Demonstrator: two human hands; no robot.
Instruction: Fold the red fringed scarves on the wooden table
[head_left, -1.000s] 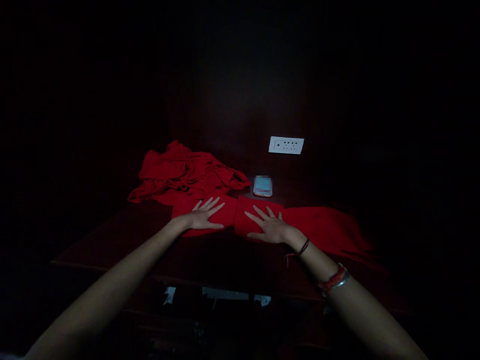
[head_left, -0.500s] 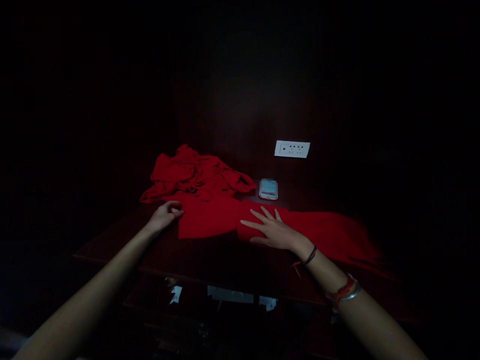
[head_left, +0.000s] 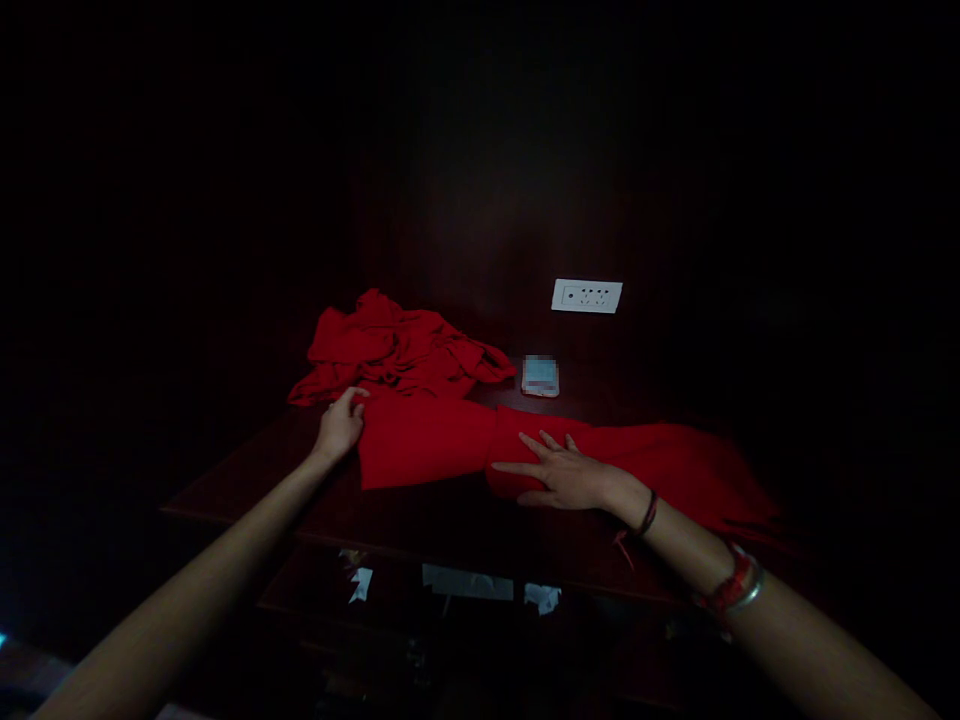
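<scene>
A long red cloth (head_left: pixel 424 440), scarf-like, lies across the dark table with a fold near its middle. Its right end runs off into shadow, where the edge looks fringed. My left hand (head_left: pixel 341 428) is at the cloth's left end, its fingers curled over the back corner. My right hand (head_left: pixel 566 475) rests flat on the folded part with fingers spread. Right behind the cloth sits a crumpled heap of red fabric (head_left: pixel 397 345), close to my left fingertips.
A phone (head_left: pixel 541 376) with a lit screen lies behind the cloth. On the back wall is a white socket panel (head_left: pixel 587 296). The dark table (head_left: pixel 247 485) has its front edge towards me, and below it pale paper pieces (head_left: pixel 469 582) show on a shelf. The surroundings are very dark.
My left hand has moved to the back corner of the cloth's left end. My right hand has slid slightly right and towards me, still flat on the cloth.
</scene>
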